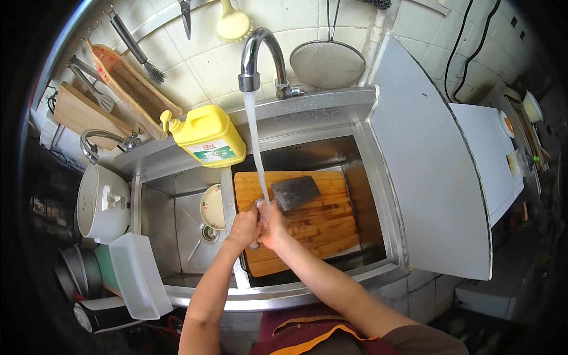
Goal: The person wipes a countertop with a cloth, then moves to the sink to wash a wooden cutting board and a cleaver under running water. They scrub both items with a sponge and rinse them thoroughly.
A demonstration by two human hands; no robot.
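Both hands are together over the right sink basin (372, 222), under a stream of running water (254, 142) from the curved chrome faucet (262, 37). Between them is a pinkish piece of raw flesh (264, 212) with greyish edges; whether it is fish or meat I cannot tell. My left hand (244, 227) grips it from the left, and my right hand (274, 228) from the right. The fingers hide much of it. Below lies a wooden cutting board (319, 235) in the basin. A cleaver (296, 193) rests flat on the board just beyond my right hand; its handle is not visible.
A plate (213, 207) lies in the left basin (155, 217). Behind the divider stands a yellow detergent jug (211, 137). A rice cooker (102, 202) and a translucent plastic bin (140, 275) stand left. A grey panel (435, 168) walls the right side. A mesh strainer (328, 64) hangs behind.
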